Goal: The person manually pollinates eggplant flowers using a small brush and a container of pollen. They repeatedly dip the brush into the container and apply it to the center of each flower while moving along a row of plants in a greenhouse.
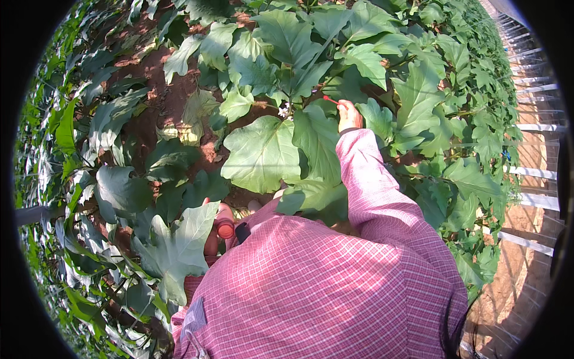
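A thin stick with a red tip (331, 99), perhaps a small brush, is pinched in the fingers of my right hand (350, 117). That hand reaches in among the eggplant leaves (314, 139), and the red tip is close to a small pale purple bloom (314, 90). Left of it, a white-and-purple eggplant flower cluster (283, 110) hangs from a stem. Down by my waist, my left hand (210, 242) is wrapped around a small reddish container (225, 229). A broad eggplant leaf (179, 244) hides much of this hand.
Dense eggplant plants (417, 103) crowd both sides. Reddish-brown soil (166, 96) shows between the rows, with some yellowed leaves (197, 116). White strips (538, 173) run along the right edge above sandy ground (515, 264). A grey pipe (36, 214) enters at the left.
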The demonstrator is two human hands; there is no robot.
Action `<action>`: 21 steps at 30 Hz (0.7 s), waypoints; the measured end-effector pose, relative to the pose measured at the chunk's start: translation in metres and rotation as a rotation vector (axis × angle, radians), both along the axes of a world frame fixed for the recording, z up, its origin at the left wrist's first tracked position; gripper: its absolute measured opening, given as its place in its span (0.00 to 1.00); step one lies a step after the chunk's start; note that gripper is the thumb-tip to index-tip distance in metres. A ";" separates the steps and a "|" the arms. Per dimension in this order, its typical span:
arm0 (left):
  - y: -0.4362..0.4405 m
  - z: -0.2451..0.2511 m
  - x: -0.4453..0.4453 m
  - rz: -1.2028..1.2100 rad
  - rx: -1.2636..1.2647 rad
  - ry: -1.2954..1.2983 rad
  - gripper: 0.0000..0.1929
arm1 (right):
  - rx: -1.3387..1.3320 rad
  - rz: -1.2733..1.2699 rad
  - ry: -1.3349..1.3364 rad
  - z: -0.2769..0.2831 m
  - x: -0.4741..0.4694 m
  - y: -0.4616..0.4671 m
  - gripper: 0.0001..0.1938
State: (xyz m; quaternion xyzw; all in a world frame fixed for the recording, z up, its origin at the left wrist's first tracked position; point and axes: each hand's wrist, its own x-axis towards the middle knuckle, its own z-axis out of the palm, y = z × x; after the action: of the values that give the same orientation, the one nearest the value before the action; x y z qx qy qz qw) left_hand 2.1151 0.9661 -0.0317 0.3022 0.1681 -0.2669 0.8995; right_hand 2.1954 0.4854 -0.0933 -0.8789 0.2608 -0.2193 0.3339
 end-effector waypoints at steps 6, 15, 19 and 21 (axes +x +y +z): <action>0.017 -0.029 -0.013 0.041 0.244 0.096 0.25 | 0.085 -0.017 0.006 -0.068 0.047 -0.038 0.12; -0.052 0.017 0.007 0.202 0.257 0.129 0.29 | 0.101 0.083 0.185 -0.118 0.091 -0.081 0.12; -0.074 0.026 0.010 0.202 0.325 0.195 0.29 | 0.136 0.155 0.168 -0.122 0.106 -0.095 0.12; -0.074 0.020 0.010 0.219 0.332 0.207 0.30 | 0.114 0.137 0.260 -0.123 0.114 -0.096 0.11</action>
State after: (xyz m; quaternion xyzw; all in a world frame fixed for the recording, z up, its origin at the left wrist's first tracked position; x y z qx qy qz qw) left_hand 2.1251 0.8920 -0.0116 0.3970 0.3330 -0.1660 0.8390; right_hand 2.3091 0.3893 -0.2159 -0.8953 0.2531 -0.0652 0.3607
